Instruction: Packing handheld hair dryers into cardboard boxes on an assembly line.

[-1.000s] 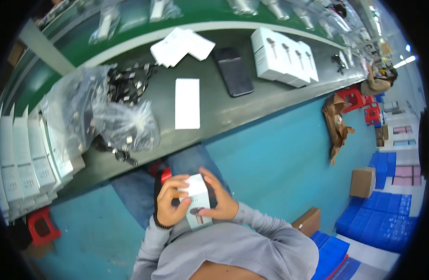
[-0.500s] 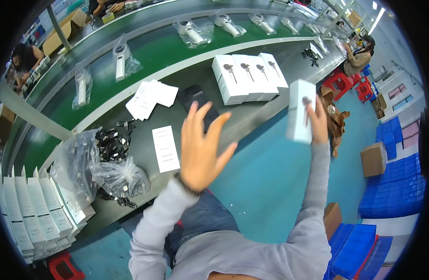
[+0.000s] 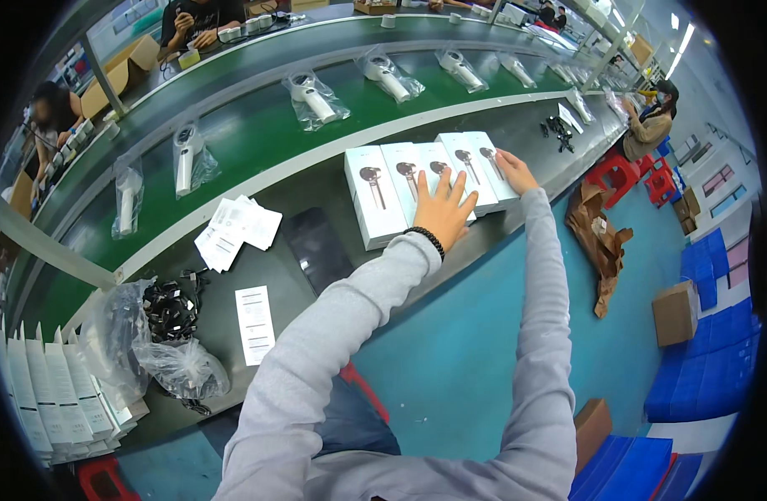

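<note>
A row of several white boxes (image 3: pixel 377 196), each printed with a dark handheld device, stands on the dark workbench. My left hand (image 3: pixel 440 210) lies on the middle boxes with its fingers spread. At the row's right end, my right hand (image 3: pixel 517 174) holds the last white box (image 3: pixel 494 167), fingertips on its printed face; part of its grip is hidden. Left of the row lies a flat black slab (image 3: pixel 317 246) like a phone or tablet, partly behind my left forearm. Farther left are loose white printed cards (image 3: pixel 237 227) and a narrow white printed sheet (image 3: pixel 255 324).
Beyond the bench, a green conveyor (image 3: pixel 250 159) carries bagged white devices (image 3: pixel 312 98). Black cables (image 3: pixel 173 309), a clear plastic bag (image 3: pixel 183 367) and upright white cartons (image 3: pixel 62 392) crowd the left end. Co-workers sit across and at far right. Brown paper (image 3: pixel 596 242) lies on the floor.
My right hand has brought its box from over the floor to the row's right end. My left hand has come down from mid-air onto the boxes. The view has shifted.
</note>
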Available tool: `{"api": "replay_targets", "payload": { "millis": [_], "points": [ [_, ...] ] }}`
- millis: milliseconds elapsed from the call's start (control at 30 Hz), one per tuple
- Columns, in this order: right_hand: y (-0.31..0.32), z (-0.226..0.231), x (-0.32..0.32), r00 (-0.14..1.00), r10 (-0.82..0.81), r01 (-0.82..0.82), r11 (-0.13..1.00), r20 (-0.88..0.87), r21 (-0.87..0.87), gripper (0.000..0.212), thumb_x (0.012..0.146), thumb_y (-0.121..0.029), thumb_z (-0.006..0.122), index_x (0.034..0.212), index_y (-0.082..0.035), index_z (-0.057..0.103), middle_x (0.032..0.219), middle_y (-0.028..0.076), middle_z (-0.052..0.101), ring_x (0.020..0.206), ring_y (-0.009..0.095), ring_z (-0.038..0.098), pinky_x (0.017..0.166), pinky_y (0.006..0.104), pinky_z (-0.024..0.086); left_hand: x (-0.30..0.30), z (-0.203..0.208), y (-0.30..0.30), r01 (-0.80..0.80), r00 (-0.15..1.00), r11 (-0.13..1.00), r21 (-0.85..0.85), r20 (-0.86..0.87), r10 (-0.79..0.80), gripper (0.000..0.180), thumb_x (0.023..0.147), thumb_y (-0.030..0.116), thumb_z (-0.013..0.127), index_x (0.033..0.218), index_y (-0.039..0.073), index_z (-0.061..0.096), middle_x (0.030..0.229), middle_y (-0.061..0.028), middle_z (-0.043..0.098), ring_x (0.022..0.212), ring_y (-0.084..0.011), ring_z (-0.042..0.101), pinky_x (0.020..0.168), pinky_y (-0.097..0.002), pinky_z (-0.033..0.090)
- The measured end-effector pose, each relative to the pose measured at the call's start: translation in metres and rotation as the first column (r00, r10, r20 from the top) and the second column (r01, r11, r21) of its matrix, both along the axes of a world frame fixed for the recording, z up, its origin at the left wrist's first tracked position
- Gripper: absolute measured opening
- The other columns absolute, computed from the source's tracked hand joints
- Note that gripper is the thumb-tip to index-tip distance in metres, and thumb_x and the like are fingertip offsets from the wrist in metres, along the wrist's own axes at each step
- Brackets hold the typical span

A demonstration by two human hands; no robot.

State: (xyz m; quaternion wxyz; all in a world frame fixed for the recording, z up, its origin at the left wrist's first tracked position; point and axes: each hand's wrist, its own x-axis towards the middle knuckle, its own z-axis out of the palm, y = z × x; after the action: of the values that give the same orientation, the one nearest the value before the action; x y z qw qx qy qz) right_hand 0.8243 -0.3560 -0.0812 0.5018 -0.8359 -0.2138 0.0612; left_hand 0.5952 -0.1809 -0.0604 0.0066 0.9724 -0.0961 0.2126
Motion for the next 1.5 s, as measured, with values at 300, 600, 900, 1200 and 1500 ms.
{"api": "replay_targets", "payload": {
  "millis": [300,600,900,1200,1500],
  "points": [
    [0.024,0.04,-0.037,0.979,0.009,0.081,0.899,0.203,-0.43,0.104,0.065,-0.063,0.068,0.138,0.002,0.031,0.124,0.026,0.051,0.114,0.034,0.052,0.097,0.036,0.04,0.021,-0.006,-0.019,-0.093,0.994,0.992,-0.088,0.047,0.098,0.056,0.077,0.042,0.066,0.126,0.025,0.047,0.138,-0.0151,0.038,0.127,-0.0383,0.035,0.093,-0.0692,0.025],
    [0.019,0.034,-0.031,0.962,0.003,0.148,0.837,0.274,-0.527,0.105,0.068,-0.067,0.062,0.139,0.003,0.029,0.132,0.025,0.045,0.122,0.034,0.046,0.101,0.0348,0.035,-0.048,0.018,0.035,-0.201,0.945,0.544,-0.815,-0.015,0.327,0.093,0.071,0.033,0.071,0.143,0.01,0.017,0.144,-0.0322,-0.004,0.13,-0.0576,0.006,0.096,-0.0708,0.016],
    [0.046,0.048,-0.041,0.847,0.247,0.213,0.654,0.471,-0.726,0.061,0.081,-0.059,0.053,0.129,-0.021,0.048,0.129,0.019,0.048,0.117,0.038,0.046,0.095,0.0461,0.039,-0.071,0.019,0.026,-0.393,0.917,0.587,-0.708,-0.254,0.308,0.105,0.063,0.029,0.078,0.146,0.025,0.015,0.147,-0.0287,-0.009,0.129,-0.0592,0.008,0.094,-0.068,0.03],
    [0.053,-0.018,-0.107,0.545,0.23,-0.054,0.969,0.807,-0.239,0.056,0.097,-0.044,0.03,0.119,0.001,0.056,0.119,0.017,0.057,0.111,0.035,0.051,0.097,0.0436,0.033,-0.163,0.039,0.028,-0.1,0.991,0.638,-0.764,-0.018,0.134,0.088,0.07,0.026,0.072,0.143,0.012,0.023,0.147,-0.0269,-0.008,0.133,-0.051,0.013,0.097,-0.0632,0.028],
    [0.048,-0.008,-0.104,0.623,-0.14,-0.04,0.977,0.77,0.21,0.063,0.097,-0.047,0.025,0.111,0.005,0.057,0.112,0.02,0.057,0.109,0.031,0.051,0.096,0.0418,0.037,-0.501,0.094,0.186,-0.307,0.511,0.402,-0.863,0.207,0.834,0.035,0.076,0.009,0.063,0.109,0.0,0.057,0.088,-0.0137,0.063,0.082,-0.0214,0.063,0.072,-0.0303,0.05]
  ]
}}
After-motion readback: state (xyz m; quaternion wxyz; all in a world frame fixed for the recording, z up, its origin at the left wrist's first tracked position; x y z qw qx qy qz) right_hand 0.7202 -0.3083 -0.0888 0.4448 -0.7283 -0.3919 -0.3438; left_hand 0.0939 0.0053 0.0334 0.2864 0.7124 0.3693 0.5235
